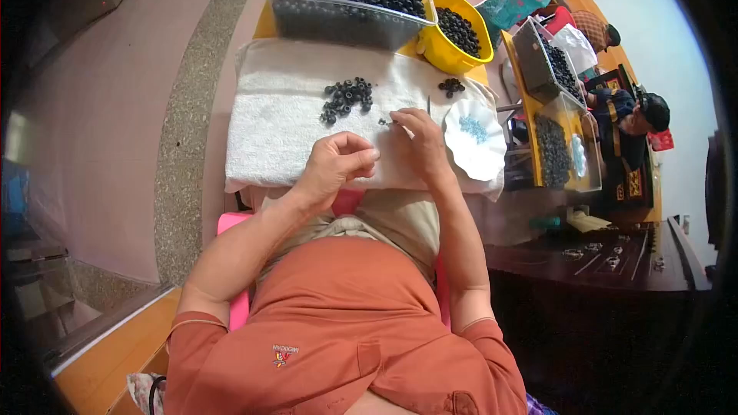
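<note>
the right grip is pinched at its fingertips on a small dark piece; a thin dark rod shows just past its knuckles. the left grip curls in beside it, and whether its fingers meet on anything cannot be told. black ring-like parts lie ahead of the left grip on a white towel. a scalloped white dish with pale blue bits sits right of the right grip.
</note>
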The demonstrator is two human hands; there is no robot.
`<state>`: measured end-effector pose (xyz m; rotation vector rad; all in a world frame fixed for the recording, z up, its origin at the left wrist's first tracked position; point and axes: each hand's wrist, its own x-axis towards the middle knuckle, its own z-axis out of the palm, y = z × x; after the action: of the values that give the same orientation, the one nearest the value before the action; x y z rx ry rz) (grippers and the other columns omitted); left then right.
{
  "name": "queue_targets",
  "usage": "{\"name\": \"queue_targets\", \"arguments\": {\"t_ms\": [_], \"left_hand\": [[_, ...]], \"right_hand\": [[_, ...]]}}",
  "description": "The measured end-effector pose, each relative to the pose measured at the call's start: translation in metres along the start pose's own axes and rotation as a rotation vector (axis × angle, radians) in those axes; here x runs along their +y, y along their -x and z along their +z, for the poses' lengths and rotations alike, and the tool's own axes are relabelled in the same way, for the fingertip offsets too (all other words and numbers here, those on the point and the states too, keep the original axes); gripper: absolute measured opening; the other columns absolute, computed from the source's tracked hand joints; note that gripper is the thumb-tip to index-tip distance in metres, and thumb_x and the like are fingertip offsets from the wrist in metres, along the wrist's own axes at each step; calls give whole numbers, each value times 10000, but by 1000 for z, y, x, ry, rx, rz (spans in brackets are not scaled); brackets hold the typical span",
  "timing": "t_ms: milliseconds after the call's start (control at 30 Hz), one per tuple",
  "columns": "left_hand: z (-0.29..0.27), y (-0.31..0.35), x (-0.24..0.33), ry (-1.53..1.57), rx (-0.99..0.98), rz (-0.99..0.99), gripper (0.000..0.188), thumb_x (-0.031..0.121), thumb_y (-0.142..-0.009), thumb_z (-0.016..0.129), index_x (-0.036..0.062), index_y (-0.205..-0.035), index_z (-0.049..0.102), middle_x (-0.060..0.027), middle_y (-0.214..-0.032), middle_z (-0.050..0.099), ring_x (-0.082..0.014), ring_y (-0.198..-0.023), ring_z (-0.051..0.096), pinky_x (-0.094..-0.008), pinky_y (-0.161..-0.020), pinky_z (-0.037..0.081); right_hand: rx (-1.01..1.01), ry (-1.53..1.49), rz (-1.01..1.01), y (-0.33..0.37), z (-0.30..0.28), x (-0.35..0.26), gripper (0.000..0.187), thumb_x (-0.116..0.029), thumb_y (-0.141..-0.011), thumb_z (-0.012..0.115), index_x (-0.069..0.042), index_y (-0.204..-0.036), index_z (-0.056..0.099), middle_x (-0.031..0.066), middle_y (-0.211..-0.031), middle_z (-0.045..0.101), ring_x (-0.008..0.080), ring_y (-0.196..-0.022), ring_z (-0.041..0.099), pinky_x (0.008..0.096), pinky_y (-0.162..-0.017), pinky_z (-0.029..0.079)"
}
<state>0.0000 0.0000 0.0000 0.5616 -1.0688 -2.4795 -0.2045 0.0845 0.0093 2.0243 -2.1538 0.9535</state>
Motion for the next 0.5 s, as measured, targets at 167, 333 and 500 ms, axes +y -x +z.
{"name": "queue_targets", "arguments": {"t_ms": [167, 333, 500], "left_hand": [[3, -6, -3, 21, -12, 7, 100, 80, -889, 701, 34, -947, 633, -30, -850, 650, -111, -749, 638, -270, -714, 571], [3, -4, -2, 21, -2, 8, 102, 76, -886, 703, 34, -947, 633, -32, -853, 653, -112, -752, 639, -270, -713, 570], [3, -5, -1, 20, -4, -1, 101, 76, -886, 703, 35, -948, 634, -33, -859, 656, -113, -753, 640, -270, -714, 570]], "right_hand": [[181, -210, 30, 1, -2, 1, 237, 61, -795, 678, -7, -1022, 677, 143, -947, 691, 213, -834, 675, 299, -751, 533], [112, -434, 241, 6, -5, -4, 165, 30, -866, 663, 11, -1029, 674, 82, -914, 685, 136, -839, 654, 259, -750, 521], [98, -670, 243, 10, -2, 6, 152, 18, -915, 627, 36, -1059, 675, 77, -980, 656, 142, -859, 647, 246, -771, 522]]}}
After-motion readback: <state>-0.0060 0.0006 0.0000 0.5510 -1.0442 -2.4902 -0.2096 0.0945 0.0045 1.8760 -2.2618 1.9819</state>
